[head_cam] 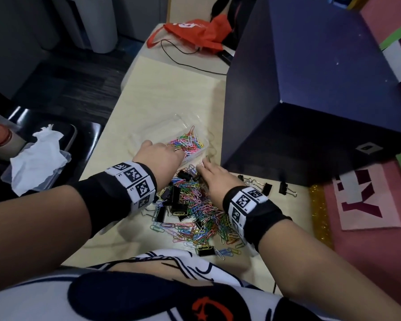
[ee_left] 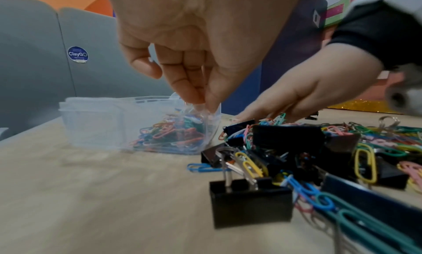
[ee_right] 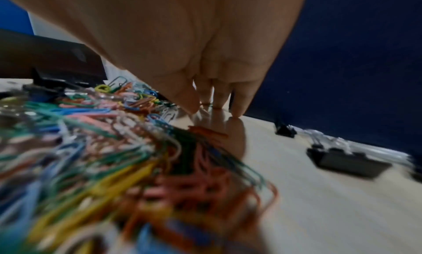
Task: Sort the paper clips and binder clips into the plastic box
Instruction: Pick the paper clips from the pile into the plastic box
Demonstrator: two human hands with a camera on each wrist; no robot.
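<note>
My left hand hovers, fingertips bunched, over the plastic box; whether they pinch anything I cannot tell. My right hand, fingers straight and together, touches the desk beside the paper clips, toward the box. I judge tangled paper clips could drag binder clips into the wrong compartment.

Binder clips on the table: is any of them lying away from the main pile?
Yes. Two black binder clips lie apart from the mixed pile, to its right, near the dark blue box. The plastic box shows only paper clips.
</note>
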